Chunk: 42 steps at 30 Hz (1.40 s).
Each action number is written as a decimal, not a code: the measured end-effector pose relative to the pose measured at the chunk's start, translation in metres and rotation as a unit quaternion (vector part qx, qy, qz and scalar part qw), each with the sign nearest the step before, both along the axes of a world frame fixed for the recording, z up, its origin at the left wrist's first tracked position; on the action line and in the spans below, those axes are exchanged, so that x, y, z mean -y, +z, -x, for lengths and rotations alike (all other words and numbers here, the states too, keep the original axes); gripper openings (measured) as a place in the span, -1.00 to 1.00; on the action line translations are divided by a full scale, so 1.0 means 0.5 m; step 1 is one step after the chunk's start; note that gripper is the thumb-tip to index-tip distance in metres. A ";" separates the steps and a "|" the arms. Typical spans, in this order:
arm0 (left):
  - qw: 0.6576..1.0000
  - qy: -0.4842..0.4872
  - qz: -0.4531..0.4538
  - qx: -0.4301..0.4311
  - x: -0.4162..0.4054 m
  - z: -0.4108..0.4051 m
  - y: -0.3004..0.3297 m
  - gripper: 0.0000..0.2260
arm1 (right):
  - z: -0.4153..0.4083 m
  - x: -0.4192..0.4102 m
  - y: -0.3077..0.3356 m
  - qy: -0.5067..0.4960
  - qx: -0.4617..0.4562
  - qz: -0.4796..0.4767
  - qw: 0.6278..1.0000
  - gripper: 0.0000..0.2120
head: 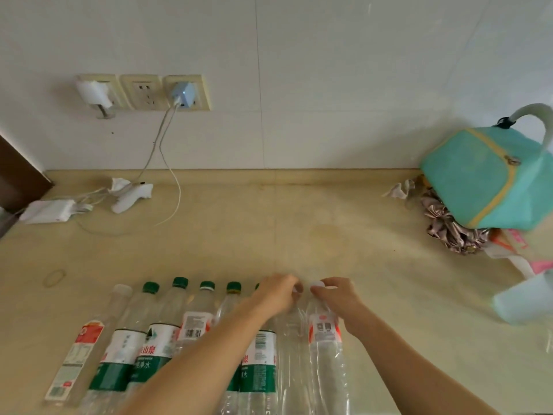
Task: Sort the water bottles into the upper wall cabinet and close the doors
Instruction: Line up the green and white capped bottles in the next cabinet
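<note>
Head view: row of water bottles (191,333) standing side by side along the near edge of the beige worktop (269,229), caps toward the wall. Most have green caps and green/white labels; leftmost bottle (86,333) is clear-capped with a red/white label.

Left hand (276,292) sits on the neck of a clear unlabelled bottle (291,339), fingers curled round its white cap. Right hand (333,293) is just beside it, fingers pinching the top of the red-labelled bottle (324,336) at the right end of the row, white cap showing above the fingers. The two hands are near each other, not touching.

Upper wall cabinet is out of frame.

Far-left corner of the worktop: white adapter (49,211), white handheld device (131,194), cables running up to a wall socket strip (143,92) with a blue charger (184,95) plugged in. Rubber band (54,277) near the left edge. Far-right corner: teal bag (481,178) with yellow trim resting on crumpled shiny fabric (452,232). Pale blue container (523,301) at the right edge, blurred.
</note>
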State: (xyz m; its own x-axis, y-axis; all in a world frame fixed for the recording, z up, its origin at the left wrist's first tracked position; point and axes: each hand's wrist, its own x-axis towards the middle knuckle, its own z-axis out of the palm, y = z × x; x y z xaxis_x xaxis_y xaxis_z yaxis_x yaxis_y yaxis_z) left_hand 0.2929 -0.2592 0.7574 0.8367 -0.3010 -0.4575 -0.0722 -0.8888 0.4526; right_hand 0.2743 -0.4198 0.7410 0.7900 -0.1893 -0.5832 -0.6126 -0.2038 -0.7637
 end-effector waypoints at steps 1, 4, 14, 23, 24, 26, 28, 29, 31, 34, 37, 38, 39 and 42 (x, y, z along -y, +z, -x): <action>1.000 0.009 0.013 -0.008 -0.003 -0.005 -0.003 -0.75 | 0.001 0.001 0.003 -0.004 0.005 -0.005 1.000 -0.75; 0.997 0.040 0.072 -0.013 -0.011 -0.023 -0.007 -0.81 | 0.003 0.018 0.026 -0.015 0.036 -0.016 0.999 -0.77; 0.953 0.061 0.246 0.166 -0.029 -0.109 0.197 -0.76 | -0.019 0.074 0.207 0.037 0.275 0.042 0.960 -0.74; 0.942 0.016 0.205 0.264 -0.035 -0.103 0.238 -0.79 | 0.011 0.071 0.237 0.108 0.331 0.121 0.930 -0.75; 0.941 0.019 0.210 0.266 -0.033 -0.105 0.235 -0.79 | 0.013 0.070 0.239 0.107 0.331 0.123 0.930 -0.76; 0.939 0.016 0.218 0.264 -0.026 -0.103 0.225 -0.78 | 0.021 0.075 0.235 0.096 0.330 0.116 0.932 -0.77; 0.941 0.011 0.220 0.256 -0.019 -0.103 0.211 -0.73 | 0.033 0.086 0.227 0.079 0.322 0.104 0.938 -0.77; 0.943 0.016 0.219 0.250 -0.018 -0.104 0.204 -0.69 | 0.038 0.090 0.223 0.072 0.318 0.099 0.940 -0.76; 0.946 0.046 0.235 0.219 -0.023 -0.106 0.186 -0.61 | 0.045 0.096 0.214 0.068 0.321 0.087 0.941 -0.75; 0.944 0.103 0.284 0.131 -0.035 -0.103 0.137 -0.44 | 0.051 0.100 0.192 0.085 0.311 0.073 0.944 -0.70; 0.947 0.136 0.287 0.057 -0.030 -0.098 0.080 -0.25 | 0.054 0.109 0.148 0.100 0.257 0.059 0.959 -0.45; 0.945 0.149 0.288 0.041 -0.027 -0.099 0.062 -0.24 | 0.055 0.112 0.130 0.106 0.233 0.055 0.965 -0.36; 0.943 0.157 0.290 0.031 -0.027 -0.102 0.047 -0.29 | 0.055 0.115 0.111 0.115 0.208 0.049 0.970 -0.30; 0.946 0.154 0.283 0.021 -0.027 -0.107 0.005 -0.44 | 0.055 0.121 0.058 0.137 0.149 0.032 0.979 -0.33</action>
State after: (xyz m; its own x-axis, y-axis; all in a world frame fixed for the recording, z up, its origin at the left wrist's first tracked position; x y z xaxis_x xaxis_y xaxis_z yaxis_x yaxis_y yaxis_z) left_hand 0.3465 -0.2457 0.7601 0.9387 -0.2259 -0.2603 0.1229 -0.4860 0.8653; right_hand 0.2470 -0.4804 0.7701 0.9493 0.0251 -0.3134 -0.2806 -0.3820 -0.8805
